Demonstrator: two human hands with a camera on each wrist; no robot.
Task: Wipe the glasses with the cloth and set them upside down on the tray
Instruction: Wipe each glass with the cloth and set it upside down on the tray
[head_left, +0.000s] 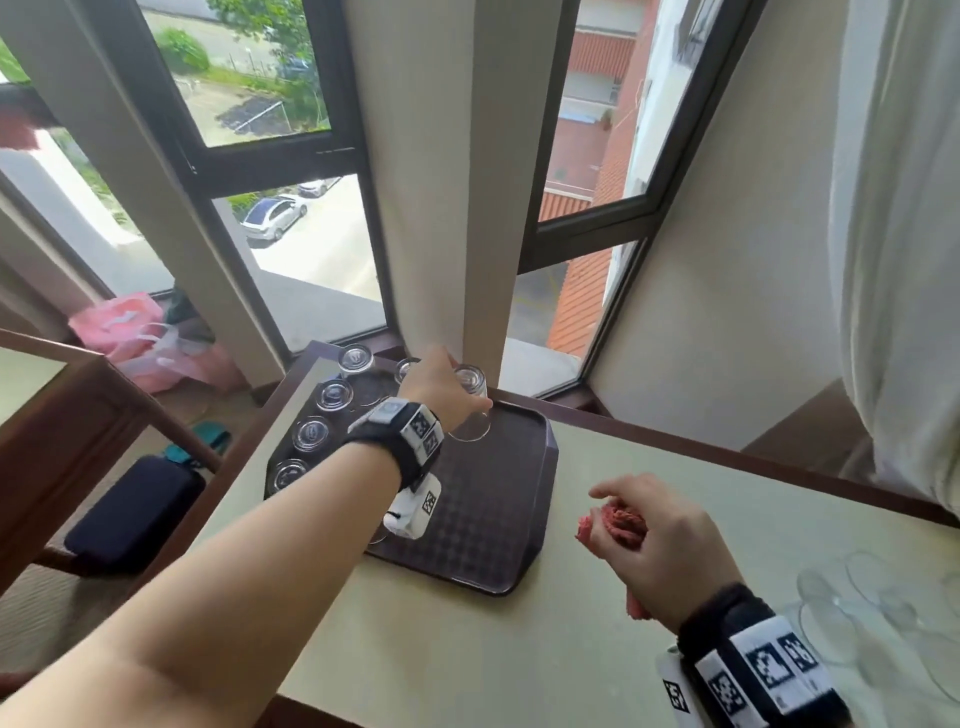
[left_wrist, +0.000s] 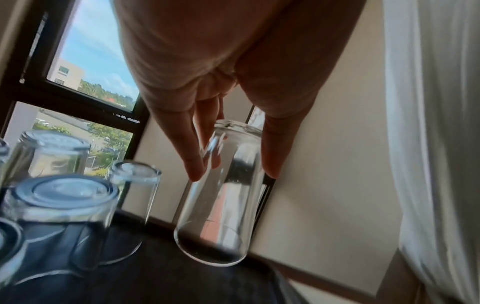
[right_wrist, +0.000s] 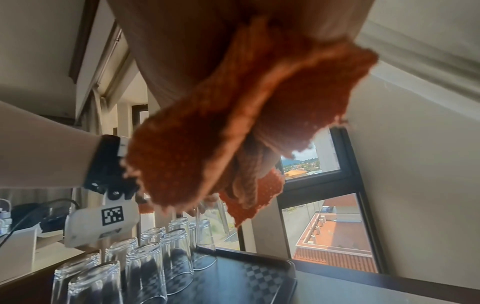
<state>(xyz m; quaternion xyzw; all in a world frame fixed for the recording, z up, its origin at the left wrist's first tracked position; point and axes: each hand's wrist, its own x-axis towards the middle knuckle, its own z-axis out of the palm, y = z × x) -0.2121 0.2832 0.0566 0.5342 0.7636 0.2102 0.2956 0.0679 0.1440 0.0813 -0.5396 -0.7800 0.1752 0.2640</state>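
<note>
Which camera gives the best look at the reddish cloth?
The right wrist view: the cloth fills the frame, bunched in the right hand. The head view shows only a bit of it past the fingers; the left wrist view shows none.

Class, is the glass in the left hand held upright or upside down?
Upside down: the glass has its open rim facing the tray, its base among the fingers.

Upturned glasses (head_left: 332, 395) stand along the tray's (head_left: 498, 519) left side

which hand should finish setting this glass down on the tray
Left. The left hand already holds the upside-down glass over the tray; the right hand holds the cloth.
</note>
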